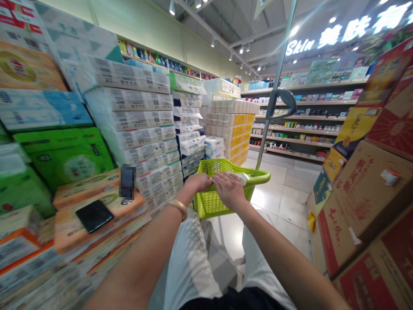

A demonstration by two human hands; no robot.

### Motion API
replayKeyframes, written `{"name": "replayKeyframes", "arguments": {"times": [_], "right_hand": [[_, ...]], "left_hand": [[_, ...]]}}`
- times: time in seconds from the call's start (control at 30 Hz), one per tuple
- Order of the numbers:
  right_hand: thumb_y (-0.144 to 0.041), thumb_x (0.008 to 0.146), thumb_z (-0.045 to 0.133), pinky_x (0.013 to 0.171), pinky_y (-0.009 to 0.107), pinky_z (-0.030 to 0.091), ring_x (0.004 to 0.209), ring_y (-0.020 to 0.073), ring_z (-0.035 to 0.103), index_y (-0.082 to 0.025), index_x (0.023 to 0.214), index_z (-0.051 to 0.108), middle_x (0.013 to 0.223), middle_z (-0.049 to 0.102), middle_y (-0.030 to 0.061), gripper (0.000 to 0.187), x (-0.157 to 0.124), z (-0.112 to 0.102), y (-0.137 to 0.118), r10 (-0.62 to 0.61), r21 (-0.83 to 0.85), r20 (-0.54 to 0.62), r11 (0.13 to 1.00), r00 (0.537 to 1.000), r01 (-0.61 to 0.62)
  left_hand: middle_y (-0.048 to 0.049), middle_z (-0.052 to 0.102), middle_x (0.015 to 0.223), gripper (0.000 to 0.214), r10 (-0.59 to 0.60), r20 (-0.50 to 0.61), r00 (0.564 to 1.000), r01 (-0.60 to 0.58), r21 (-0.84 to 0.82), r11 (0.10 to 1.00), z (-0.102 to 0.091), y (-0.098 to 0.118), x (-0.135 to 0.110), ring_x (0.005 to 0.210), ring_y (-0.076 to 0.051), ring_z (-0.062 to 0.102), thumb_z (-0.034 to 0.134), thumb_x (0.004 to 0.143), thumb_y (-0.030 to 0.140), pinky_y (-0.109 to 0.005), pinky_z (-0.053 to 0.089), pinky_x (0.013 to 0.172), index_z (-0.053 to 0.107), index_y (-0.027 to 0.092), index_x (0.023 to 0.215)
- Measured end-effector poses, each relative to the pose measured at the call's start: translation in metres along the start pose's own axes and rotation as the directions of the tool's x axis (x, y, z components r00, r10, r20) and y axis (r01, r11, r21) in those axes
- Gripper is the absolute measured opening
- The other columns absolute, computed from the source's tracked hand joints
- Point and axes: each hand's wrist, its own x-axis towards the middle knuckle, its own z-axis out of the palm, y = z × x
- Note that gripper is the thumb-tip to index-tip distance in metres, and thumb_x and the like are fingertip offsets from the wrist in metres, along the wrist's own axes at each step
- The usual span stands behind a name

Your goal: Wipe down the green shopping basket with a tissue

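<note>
A lime-green plastic shopping basket [213,206] with perforated sides stands in front of my knees. My left hand [198,183] is closed on its near rim, a gold-coloured bangle around the wrist. Just to the right, my right hand [229,187] bends its fingers over the same rim, close beside the left. Something small and white [243,176] shows by the right hand's knuckles, too unclear to name. A grey pole [269,125] with a loop-shaped grip rises from behind the basket's right side. The basket's inside is mostly hidden by my hands.
Stacked paper packs [145,120] line the left side. A black flat device [94,216] and a blurred-out object [127,181] lie on orange packs there. Cartons [364,189] are piled at right. Stocked shelves [300,114] stand beyond the tiled floor [290,181].
</note>
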Motion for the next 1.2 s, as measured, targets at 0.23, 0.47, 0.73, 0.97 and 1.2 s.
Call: {"name": "replayKeyframes", "arguments": {"times": [0.23, 0.47, 0.73, 0.97, 1.2], "right_hand": [[-0.035, 0.096, 0.034, 0.09, 0.034, 0.043, 0.1, 0.0219, 0.064, -0.024, 0.124, 0.059, 0.114, 0.069, 0.0068, 0.039, 0.041, -0.018, 0.015, 0.192, -0.147, 0.327, 0.978, 0.925, -0.151], [-0.04, 0.094, 0.027, 0.082, 0.037, 0.047, 0.103, 0.027, 0.063, -0.023, 0.11, 0.065, 0.118, 0.066, 0.0099, 0.045, 0.056, -0.033, 0.06, 0.425, -0.254, 0.533, 0.905, 0.731, -0.341], [-0.039, 0.094, 0.027, 0.084, 0.04, 0.047, 0.105, 0.0303, 0.063, -0.015, 0.109, 0.068, 0.113, 0.067, 0.0176, 0.049, 0.071, -0.023, 0.031, 0.374, -0.255, 0.562, 0.927, 0.738, -0.275], [-0.045, 0.09, 0.041, 0.076, 0.031, 0.049, 0.097, 0.0247, 0.066, -0.024, 0.114, 0.066, 0.109, 0.071, 0.0098, 0.041, 0.082, -0.014, -0.002, 0.184, -0.114, 0.623, 0.983, 0.761, -0.144], [-0.041, 0.094, 0.022, 0.084, 0.041, 0.046, 0.104, 0.0284, 0.063, -0.022, 0.109, 0.065, 0.114, 0.067, 0.0107, 0.05, 0.058, -0.029, 0.044, 0.379, -0.219, 0.497, 0.925, 0.78, -0.31]], "left_hand": [[-0.0124, 0.071, 0.11, 0.051, 0.016, 0.004, 1.0, -0.016, 0.013, 1.0, 0.0, 0.0, 0.002, 0.101, -0.027, 0.065, 0.029, 0.091, 0.047, -0.033, 0.05, 0.08, 0.072, 0.02, 0.099], [-0.0102, 0.072, 0.106, 0.046, 0.013, -0.005, 1.0, -0.013, -0.004, 1.0, 0.002, -0.006, 0.008, 0.096, -0.025, 0.067, 0.033, 0.088, 0.044, -0.029, 0.05, 0.075, 0.073, 0.022, 0.095], [-0.0097, 0.071, 0.11, 0.045, -0.036, 0.011, 0.999, 0.036, -0.017, 0.999, 0.001, -0.01, 0.014, 0.1, -0.026, 0.066, 0.035, 0.087, 0.046, -0.031, 0.05, 0.08, 0.072, 0.023, 0.098], [-0.0097, 0.07, 0.114, 0.044, -0.03, 0.013, 0.999, 0.03, -0.006, 1.0, -0.003, -0.013, 0.014, 0.104, -0.026, 0.065, 0.035, 0.087, 0.044, -0.031, 0.05, 0.082, 0.072, 0.024, 0.098], [-0.0086, 0.069, 0.115, 0.041, -0.046, 0.023, 0.999, 0.046, -0.021, 0.999, -0.004, -0.018, 0.016, 0.103, -0.025, 0.065, 0.038, 0.085, 0.042, -0.03, 0.05, 0.081, 0.072, 0.025, 0.1]]}}
